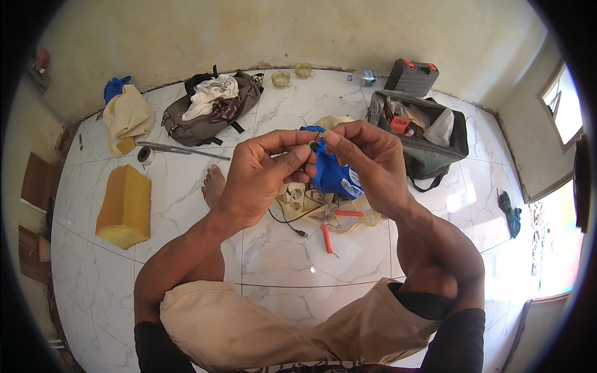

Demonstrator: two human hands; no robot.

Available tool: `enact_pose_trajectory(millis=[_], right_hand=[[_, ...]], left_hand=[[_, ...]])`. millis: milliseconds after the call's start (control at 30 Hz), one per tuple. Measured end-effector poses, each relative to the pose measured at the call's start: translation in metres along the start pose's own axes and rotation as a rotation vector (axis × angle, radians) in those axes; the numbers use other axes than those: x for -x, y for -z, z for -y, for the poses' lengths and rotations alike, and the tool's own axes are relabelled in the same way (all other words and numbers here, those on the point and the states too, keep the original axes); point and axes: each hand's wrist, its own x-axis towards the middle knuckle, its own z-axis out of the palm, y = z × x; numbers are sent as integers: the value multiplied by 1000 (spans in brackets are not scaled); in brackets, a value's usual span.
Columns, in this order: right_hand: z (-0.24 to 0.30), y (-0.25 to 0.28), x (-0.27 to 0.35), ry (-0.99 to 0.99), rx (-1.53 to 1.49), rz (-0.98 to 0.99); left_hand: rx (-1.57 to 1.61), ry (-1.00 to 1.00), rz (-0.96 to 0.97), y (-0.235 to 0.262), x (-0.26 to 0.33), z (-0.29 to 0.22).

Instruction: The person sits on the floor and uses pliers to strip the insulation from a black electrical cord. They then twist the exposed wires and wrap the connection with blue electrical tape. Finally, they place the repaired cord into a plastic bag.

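Note:
Both hands are raised close together in front of me, above the floor. My left hand (pixel 261 174) is closed in a pinch around a small dark-green piece (pixel 314 147), mostly hidden by the fingers. Thumb and forefinger of my right hand (pixel 368 158) pinch beside it, on something too small to name. Behind and below the hands lies a blue plastic package (pixel 336 177). Cream power sockets (pixel 295 196) sit under the left hand, with a black cable ending in a plug (pixel 302 234). Red-handled pliers (pixel 327 238) lie on the tiles in front of them.
A yellow foam block (pixel 123 208) stands at left, near a tape roll (pixel 145 155) and metal rods (pixel 186 150). Farther back are a grey backpack (pixel 217 115), green glass cups (pixel 281 79), a water bottle (pixel 369 78), a black case (pixel 410 78) and an open tool bag (pixel 429 149).

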Motion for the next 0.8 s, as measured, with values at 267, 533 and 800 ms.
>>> enact_pose_trajectory(millis=[267,533,800], right_hand=[[-4,2,0,-203,-96,82],[2,-2,5,302,457,2],[0,0,3,345,496,0]], left_hand=[[36,-47,19,1,0,2],[51,-23,-16,4,0,-3],[36,-51,23,6,-2,1]])
